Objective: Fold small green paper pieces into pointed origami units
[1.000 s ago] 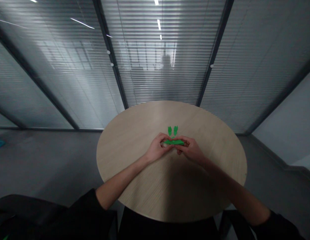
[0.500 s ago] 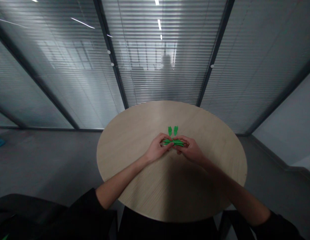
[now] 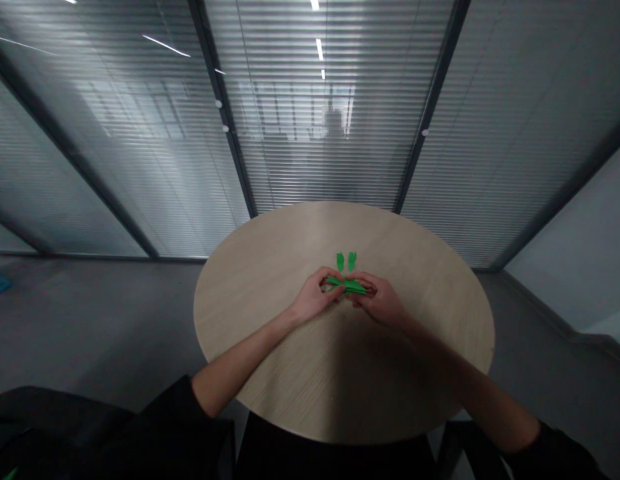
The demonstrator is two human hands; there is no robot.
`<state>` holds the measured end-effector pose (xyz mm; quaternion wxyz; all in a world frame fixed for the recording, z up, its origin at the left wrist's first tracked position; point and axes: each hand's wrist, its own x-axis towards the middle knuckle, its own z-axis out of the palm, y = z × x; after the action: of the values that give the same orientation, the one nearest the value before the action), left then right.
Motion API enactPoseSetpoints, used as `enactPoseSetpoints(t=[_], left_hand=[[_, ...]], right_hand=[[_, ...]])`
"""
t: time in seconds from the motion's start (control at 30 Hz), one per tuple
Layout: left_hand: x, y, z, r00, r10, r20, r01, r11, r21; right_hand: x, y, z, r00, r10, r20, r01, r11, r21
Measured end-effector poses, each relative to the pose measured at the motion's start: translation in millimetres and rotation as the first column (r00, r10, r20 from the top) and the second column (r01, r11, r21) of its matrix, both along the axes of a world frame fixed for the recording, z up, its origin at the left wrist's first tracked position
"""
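Note:
A small folded piece of green paper (image 3: 347, 285) is pinched between both hands above the middle of a round wooden table (image 3: 270, 267). My left hand (image 3: 314, 297) grips its left end with curled fingers. My right hand (image 3: 383, 299) grips its right end the same way. Two small green folded paper pieces (image 3: 345, 261) lie side by side on the table just beyond my fingers.
Glass partition walls with horizontal blinds (image 3: 320, 120) stand right behind the table. Grey floor (image 3: 90, 320) surrounds it on both sides. A dark chair or seat edge (image 3: 65, 427) shows at the lower left.
The green paper between my fingers has shifted shape slightly as the hands worked it. Both hands stay in the same place.

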<state>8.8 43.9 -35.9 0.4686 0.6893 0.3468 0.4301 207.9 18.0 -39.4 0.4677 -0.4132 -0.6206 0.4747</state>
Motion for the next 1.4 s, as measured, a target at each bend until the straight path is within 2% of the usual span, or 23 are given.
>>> enactPoseSetpoints(t=[0.17, 0.5, 0.77, 1.1, 1.4], left_hand=[[-0.1, 0.7, 0.4, 1.000, 0.013, -0.029, -0.013, 1.000, 0.003], [0.8, -0.4, 2.8, 1.000, -0.001, -0.021, 0.000, 0.999, -0.046], [-0.7, -2.1, 3.4, 0.998, -0.061, -0.009, 0.061, 0.998, -0.010], [1.2, 0.0, -0.8, 0.999, -0.047, 0.015, 0.048, 0.995, -0.089], [4.0, -2.7, 3.3, 0.999, -0.017, 0.046, 0.021, 0.996, -0.085]], right_hand=[[-0.4, -0.9, 0.4, 1.000, 0.004, 0.006, -0.004, 1.000, 0.001], [0.0, -1.6, -3.2, 0.994, -0.003, 0.112, -0.007, 0.996, 0.091], [0.2, 0.7, -0.7, 1.000, 0.019, 0.006, -0.019, 1.000, 0.024], [0.4, 0.1, -2.2, 1.000, -0.008, 0.010, 0.008, 1.000, 0.030], [0.4, -0.9, -3.1, 0.989, -0.018, 0.146, -0.002, 0.991, 0.131]])
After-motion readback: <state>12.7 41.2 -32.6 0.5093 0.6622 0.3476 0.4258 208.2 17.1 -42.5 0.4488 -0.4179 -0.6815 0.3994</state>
